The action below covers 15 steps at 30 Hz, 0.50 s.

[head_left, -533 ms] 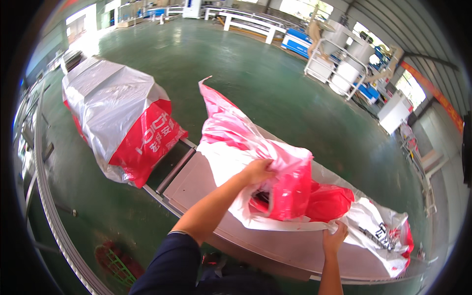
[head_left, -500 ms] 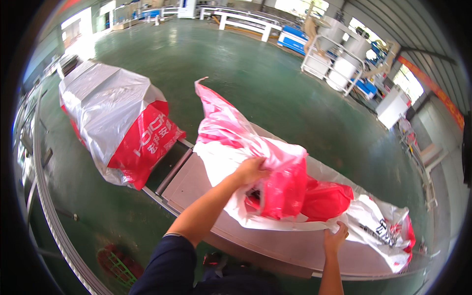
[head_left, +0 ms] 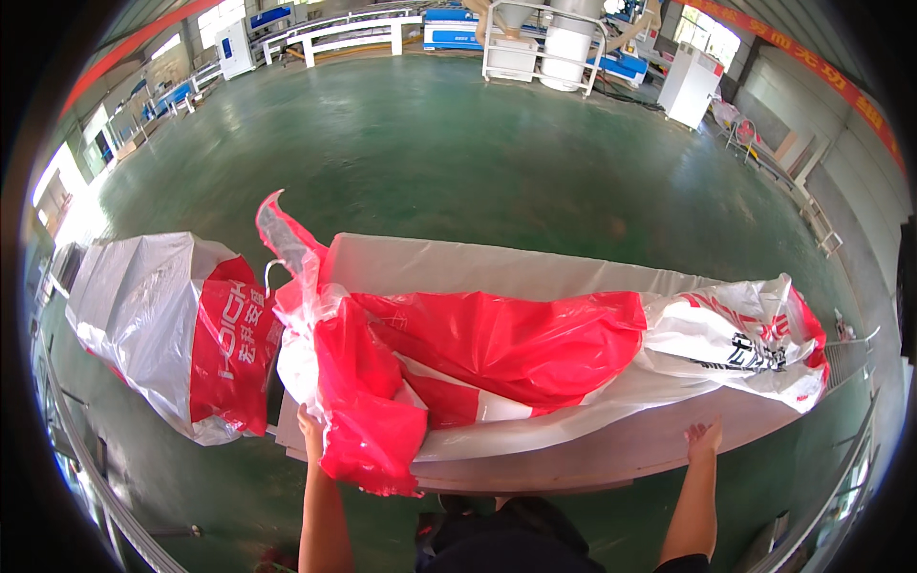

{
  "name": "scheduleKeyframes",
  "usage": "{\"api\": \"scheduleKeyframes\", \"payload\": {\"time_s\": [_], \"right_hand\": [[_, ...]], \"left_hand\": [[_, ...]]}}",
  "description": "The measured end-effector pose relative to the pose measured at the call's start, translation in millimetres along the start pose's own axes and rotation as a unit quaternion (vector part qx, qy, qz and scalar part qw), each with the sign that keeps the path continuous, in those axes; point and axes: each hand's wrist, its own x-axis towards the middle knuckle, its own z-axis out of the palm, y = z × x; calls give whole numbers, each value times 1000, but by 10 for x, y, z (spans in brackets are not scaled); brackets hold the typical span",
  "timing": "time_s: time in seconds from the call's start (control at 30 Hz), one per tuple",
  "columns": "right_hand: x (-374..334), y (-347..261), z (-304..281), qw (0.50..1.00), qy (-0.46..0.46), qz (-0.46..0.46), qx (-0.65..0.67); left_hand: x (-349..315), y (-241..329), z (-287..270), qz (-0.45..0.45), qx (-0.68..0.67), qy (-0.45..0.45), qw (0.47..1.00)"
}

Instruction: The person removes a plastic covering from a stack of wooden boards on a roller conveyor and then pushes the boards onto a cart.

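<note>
A long red and white plastic bag (head_left: 516, 339) lies over a pale flat board or panel stack (head_left: 573, 458) in front of me, its left end bunched up and twisted. My left hand (head_left: 311, 435) grips this bunched end at the left, with some fingers hidden by the plastic. Over the board's near right part is my right hand (head_left: 704, 437), its fingers spread and holding nothing. It is just below the bag's lower edge and apart from it. The bag's right end is crumpled white plastic with dark and red print.
Left of the board stands a bulky thing covered in silver and red plastic (head_left: 153, 334). Metal rails (head_left: 95, 477) curve along the left rim. Across the green floor (head_left: 430, 153) are white frames (head_left: 358, 38), a white cabinet (head_left: 690, 91) and blue-white machines.
My view has turned to the right. My left hand has carried the bunched plastic to the board's left end, stretching the bag along the board. My right hand has let go of the bag's edge.
</note>
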Motion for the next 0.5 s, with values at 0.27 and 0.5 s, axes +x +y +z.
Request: {"api": "scheduleKeyframes", "payload": {"time_s": [0.27,0.5], "right_hand": [[328,-359,1034,981,-138,57,-124],[964,-650,2279,956,-190,10,-224]], "left_hand": [[469,567,53,-173,-364,-65,913],[2291,2251,258,-32,-474,-136,869]]}}
